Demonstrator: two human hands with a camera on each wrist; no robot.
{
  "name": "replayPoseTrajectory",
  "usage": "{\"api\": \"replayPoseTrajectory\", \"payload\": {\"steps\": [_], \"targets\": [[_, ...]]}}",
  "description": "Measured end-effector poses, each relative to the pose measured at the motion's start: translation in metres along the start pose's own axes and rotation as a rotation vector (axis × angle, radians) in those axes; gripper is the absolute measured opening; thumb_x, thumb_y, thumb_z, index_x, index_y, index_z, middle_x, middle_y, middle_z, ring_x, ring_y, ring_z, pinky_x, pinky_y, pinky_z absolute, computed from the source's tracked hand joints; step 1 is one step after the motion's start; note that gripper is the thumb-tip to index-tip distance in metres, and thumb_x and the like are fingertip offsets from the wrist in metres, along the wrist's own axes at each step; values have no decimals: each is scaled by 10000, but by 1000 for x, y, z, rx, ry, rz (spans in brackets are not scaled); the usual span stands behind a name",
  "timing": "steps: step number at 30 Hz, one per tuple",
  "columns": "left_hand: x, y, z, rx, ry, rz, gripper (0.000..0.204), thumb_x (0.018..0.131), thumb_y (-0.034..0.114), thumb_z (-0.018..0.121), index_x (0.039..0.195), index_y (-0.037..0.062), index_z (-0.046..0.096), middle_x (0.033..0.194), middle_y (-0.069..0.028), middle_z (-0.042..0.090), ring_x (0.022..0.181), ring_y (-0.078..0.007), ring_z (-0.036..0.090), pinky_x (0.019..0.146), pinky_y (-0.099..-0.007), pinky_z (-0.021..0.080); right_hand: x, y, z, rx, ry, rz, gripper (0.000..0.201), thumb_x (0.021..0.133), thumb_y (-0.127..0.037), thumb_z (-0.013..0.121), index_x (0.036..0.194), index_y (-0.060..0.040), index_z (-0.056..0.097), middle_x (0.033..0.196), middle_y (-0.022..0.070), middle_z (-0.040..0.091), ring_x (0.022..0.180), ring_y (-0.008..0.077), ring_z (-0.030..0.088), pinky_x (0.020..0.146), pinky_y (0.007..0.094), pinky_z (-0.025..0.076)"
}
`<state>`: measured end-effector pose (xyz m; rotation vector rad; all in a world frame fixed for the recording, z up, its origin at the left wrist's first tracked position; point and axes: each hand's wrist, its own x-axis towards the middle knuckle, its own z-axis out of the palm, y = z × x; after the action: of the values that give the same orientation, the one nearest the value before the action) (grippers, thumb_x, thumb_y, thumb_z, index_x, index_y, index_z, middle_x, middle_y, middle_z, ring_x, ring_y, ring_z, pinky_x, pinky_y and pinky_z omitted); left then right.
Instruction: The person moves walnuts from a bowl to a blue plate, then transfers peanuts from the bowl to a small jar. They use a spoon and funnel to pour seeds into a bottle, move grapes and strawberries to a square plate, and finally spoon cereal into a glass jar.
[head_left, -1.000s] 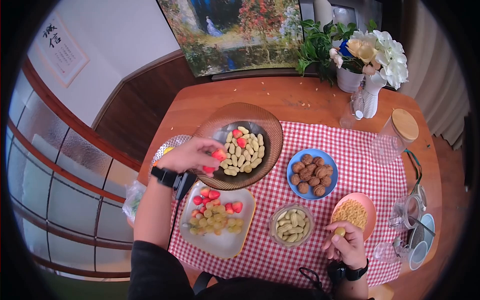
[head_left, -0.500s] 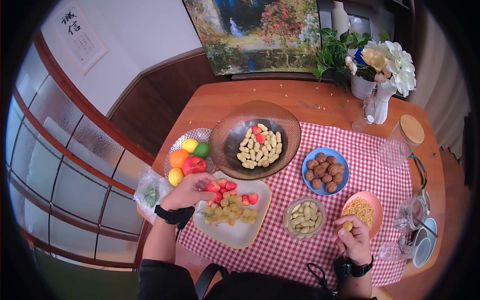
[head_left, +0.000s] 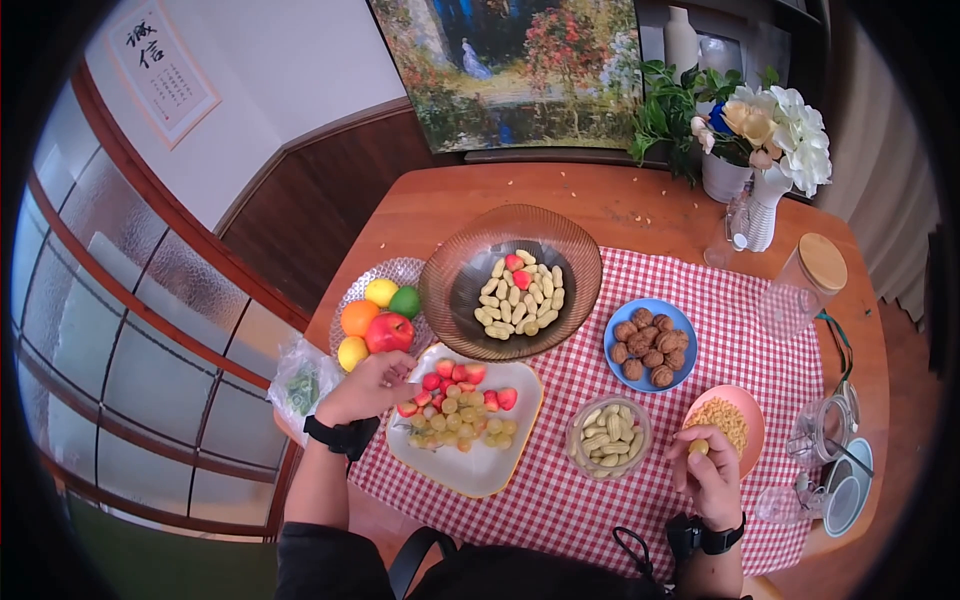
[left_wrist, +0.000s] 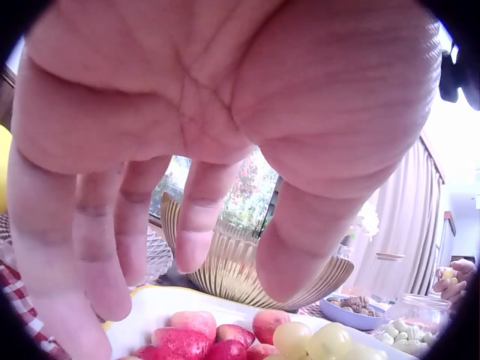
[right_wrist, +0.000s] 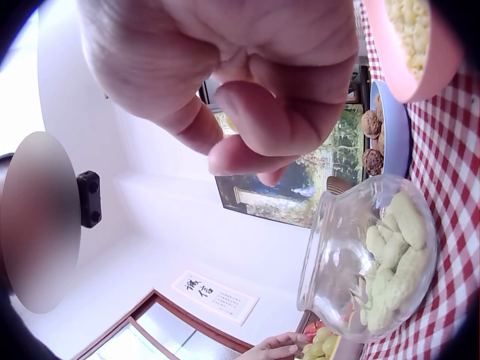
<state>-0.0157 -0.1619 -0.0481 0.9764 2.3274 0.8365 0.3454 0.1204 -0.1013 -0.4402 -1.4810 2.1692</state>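
My left hand [head_left: 365, 390] hovers at the left side of a white tray [head_left: 490, 472], its fingers loosely spread with nothing between them. Inside the tray lie small red fruits [head_left: 506, 399], shiny and pinkish, beside a bunch of pale green grapes [head_left: 455, 428]. The left wrist view has the palm [left_wrist: 202, 97] over more red fruits [left_wrist: 184, 343]. With thumb and fingers, my right hand [head_left: 716, 488] pinches a single grape [head_left: 698, 447] close to the pink bowl [head_left: 752, 418] of yellow kernels. In the right wrist view, curled fingers mostly hide that grape.
A large brown glass bowl [head_left: 450, 300] holds peanuts and two red fruits. Left of it is a glass dish of mixed fruit [head_left: 388, 332]. A blue plate [head_left: 627, 372] bears walnuts; a glass jar [head_left: 575, 462] holds peanuts. Lidded jars [head_left: 790, 295] and a flower vase [head_left: 763, 215] stand right.
My left hand came from over the brown bowl to the tray carrying red fruits, let them go there, and drew slightly left. My right hand keeps its grape in nearly the same place.
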Motion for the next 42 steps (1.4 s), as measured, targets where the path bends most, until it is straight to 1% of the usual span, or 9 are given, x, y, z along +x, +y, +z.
{"api": "replayPoseTrajectory", "payload": {"steps": [8, 18, 25, 27, 32, 34, 36, 40, 42], "targets": [[27, 61, -16, 52, 116, 141, 306, 817, 155, 694, 1033, -33, 587, 829, -36, 620, 729, -98, 577, 665, -252, 484, 4, -5, 9, 83, 112, 32, 319, 943, -139, 455, 1238, -19, 463, 943, 72, 609, 592, 82, 510, 502, 177, 376], [118, 125, 2, 251, -29, 326, 260, 812, 138, 678, 1006, -22, 610, 804, -101, 624, 726, -158, 607, 655, -283, 490, 1, -5, -4, 4, 70, 53, 196, 942, -172, 523, 1057, -15, 504, 923, 107, 628, 586, 68, 510, 499, 184, 396], [204, 113, 33, 586, -145, 293, 377, 702, 199, 735, 1016, 25, 625, 895, -139, 638, 860, -260, 622, 760, -359, 493, -3, -6, -8, 31, 25, -50, 154, 888, -105, 602, 978, -13, 518, 909, 103, 623, 652, 81, 537, 594, 212, 446], [217, 114, 42, 533, -262, 168, 388, 680, 201, 745, 1010, 36, 624, 936, -152, 640, 916, -275, 613, 797, -370, 482, -3, -8, -8, 58, 29, -58, 146, 881, -96, 612, 956, -12, 519, 893, 102, 618, 662, 89, 547, 600, 220, 454], [245, 97, 57, 680, -255, 180, 397, 600, 151, 775, 948, 53, 610, 872, -126, 652, 857, -270, 637, 735, -360, 503, -1, -10, -7, 22, 42, -38, 145, 868, -84, 630, 939, -1, 535, 854, 83, 614, 658, 89, 552, 610, 226, 461], [246, 101, 58, 700, -314, 61, 376, 585, 161, 785, 884, 50, 587, 844, -124, 649, 832, -271, 638, 716, -357, 501, -1, -9, -7, 39, 38, -16, 151, 865, -78, 633, 953, 3, 541, 848, 74, 614, 657, 84, 551, 610, 221, 460], [247, 103, 60, 711, -324, 57, 365, 587, 163, 785, 865, 48, 577, 827, -122, 644, 821, -270, 636, 705, -359, 501, 1, -7, -6, -2, 45, -8, 266, 870, -195, 652, 951, 21, 520, 914, 176, 635, 586, 84, 572, 498, 177, 429], [250, 98, 60, 728, -338, 56, 347, 591, 172, 786, 837, 52, 573, 788, -105, 629, 787, -252, 630, 676, -370, 499, 0, -10, -6, 11, 37, 16, 297, 868, -205, 656, 987, 29, 517, 930, 171, 636, 579, 83, 569, 484, 174, 418], [252, 89, 59, 659, -330, 59, 340, 601, 178, 797, 834, 56, 582, 760, -82, 617, 733, -209, 609, 628, -353, 481, 0, -16, -4, 68, 46, 85, 187, 860, -62, 617, 1019, 15, 554, 851, 52, 614, 663, 62, 548, 591, 199, 455]]}}
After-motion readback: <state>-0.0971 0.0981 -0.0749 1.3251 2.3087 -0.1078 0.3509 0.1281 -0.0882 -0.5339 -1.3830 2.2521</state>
